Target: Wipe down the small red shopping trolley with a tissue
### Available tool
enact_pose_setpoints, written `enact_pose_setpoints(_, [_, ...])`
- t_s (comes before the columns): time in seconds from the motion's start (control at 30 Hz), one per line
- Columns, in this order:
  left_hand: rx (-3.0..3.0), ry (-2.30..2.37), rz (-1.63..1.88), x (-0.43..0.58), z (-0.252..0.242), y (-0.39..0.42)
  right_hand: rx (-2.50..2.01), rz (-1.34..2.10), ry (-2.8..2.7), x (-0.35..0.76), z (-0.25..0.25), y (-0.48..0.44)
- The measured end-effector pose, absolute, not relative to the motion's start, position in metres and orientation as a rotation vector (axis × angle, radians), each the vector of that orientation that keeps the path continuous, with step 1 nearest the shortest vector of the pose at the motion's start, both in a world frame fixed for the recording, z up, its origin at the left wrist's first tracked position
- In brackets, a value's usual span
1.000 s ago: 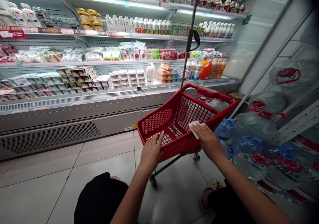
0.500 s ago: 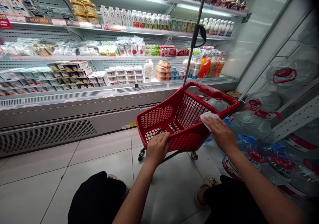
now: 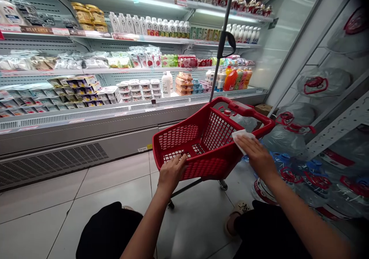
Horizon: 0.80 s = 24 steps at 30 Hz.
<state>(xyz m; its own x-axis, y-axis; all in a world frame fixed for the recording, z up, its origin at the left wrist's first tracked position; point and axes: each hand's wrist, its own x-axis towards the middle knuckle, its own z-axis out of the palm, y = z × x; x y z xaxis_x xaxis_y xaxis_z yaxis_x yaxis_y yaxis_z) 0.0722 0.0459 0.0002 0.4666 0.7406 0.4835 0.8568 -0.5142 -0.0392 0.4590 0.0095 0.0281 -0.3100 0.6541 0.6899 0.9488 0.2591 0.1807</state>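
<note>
A red plastic shopping cart (image 3: 215,163) with a latticed basket stands in front of my knees. My left hand (image 3: 172,170) is closed over the near rim of the basket toward its front end, the fingertips hooked inside. Under my right hand (image 3: 256,153) a white cloth or wipe (image 3: 242,136) is pressed against the cart's near upper rim, close to the handle end. The fingers lie together over it and hide part of it. A grey pole with a black hook (image 3: 226,43) rises behind the cart.
A refrigerated display (image 3: 123,115) with several shelves of dairy and drinks runs along the far side. On the right, large water bottles with red handles (image 3: 291,174) stand near a white perforated rack (image 3: 340,124). Pale tiles (image 3: 115,186) cover the floor.
The cart's front end has swung slightly left and toward me, my left hand moving with it on the rim. My right hand keeps the white wipe at nearly the same spot.
</note>
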Motion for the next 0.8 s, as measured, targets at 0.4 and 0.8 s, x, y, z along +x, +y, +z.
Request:
enact_pose_setpoints(0.4, [-2.469,-1.439,-0.636,0.076,-0.001,0.037,-1.409,-0.608,-2.043,0.395,0.001,0.002])
enact_pose_setpoints(0.8, [-2.395,-1.515,-0.614,0.084,0.002,0.033,-1.474,-0.509,-1.855,0.428,0.013,0.020])
